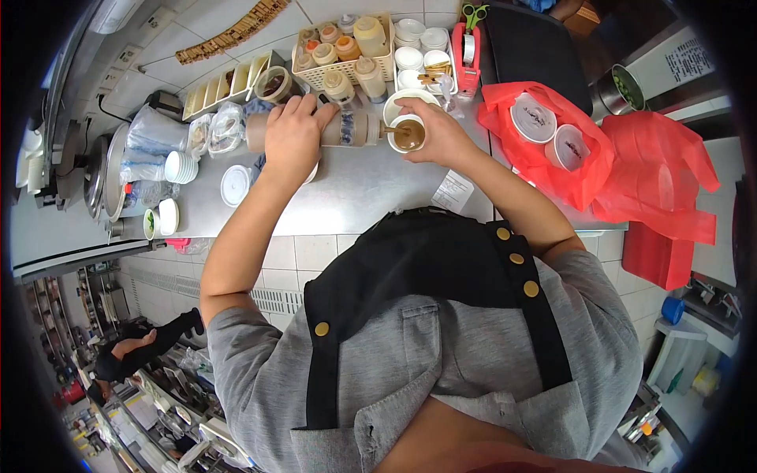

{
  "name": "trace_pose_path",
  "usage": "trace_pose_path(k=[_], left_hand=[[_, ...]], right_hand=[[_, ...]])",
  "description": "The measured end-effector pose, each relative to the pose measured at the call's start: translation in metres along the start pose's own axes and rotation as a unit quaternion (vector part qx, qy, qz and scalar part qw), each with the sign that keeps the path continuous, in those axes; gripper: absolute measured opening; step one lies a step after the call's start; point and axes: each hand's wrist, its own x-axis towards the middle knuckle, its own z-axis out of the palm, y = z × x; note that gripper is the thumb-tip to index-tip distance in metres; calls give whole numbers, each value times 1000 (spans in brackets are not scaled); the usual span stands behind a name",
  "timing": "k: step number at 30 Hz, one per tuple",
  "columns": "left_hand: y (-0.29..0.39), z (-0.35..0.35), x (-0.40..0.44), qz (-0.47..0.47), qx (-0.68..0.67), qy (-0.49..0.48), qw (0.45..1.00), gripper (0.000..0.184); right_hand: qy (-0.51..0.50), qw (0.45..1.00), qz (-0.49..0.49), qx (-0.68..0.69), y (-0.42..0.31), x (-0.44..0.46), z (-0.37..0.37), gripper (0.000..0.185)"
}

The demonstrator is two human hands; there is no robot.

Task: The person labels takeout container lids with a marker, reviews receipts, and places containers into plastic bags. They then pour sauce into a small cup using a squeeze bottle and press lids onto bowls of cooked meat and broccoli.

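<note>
Steel counter [359,197] extending in front of the cream basket [317,76] of sauce bottles; red bag [544,178] holding lidded tubs, well to the basket's right. On the basket's near side, a squeeze bottle [351,129], long axis left to right, nozzle pointing right, grasped round the body by the left hand's [293,135] curled fingers. Near the basket's right front corner, right hand [443,132], fingers gripping a small cup [409,136] of brown sauce at the nozzle.
</note>
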Motion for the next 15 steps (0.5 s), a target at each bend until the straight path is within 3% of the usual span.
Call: trace_pose_path(k=[4, 6, 8, 10, 12, 15], left_hand=[[4, 20, 0, -39, -94, -37, 994, 57], [10, 34, 1, -87, -313, -73, 943, 67], [20, 47, -2, -102, -387, -72, 913, 77], [32, 56, -6, -141, -453, -87, 876, 77], [40, 67, -11, -180, -565, -86, 800, 74], [45, 52, -9, -206, -586, -102, 777, 70]], right_hand=[[10, 999, 3, 33, 0, 0, -9, 89], [12, 999, -15, 50, 9, 1, -13, 89], [35, 998, -5, 54, 16, 2, -30, 88], [89, 996, 3, 17, 33, 2, -49, 85], [135, 991, 6, 0, 59, 3, -80, 80], [219, 969, 44, -104, 98, 0, -136, 76]])
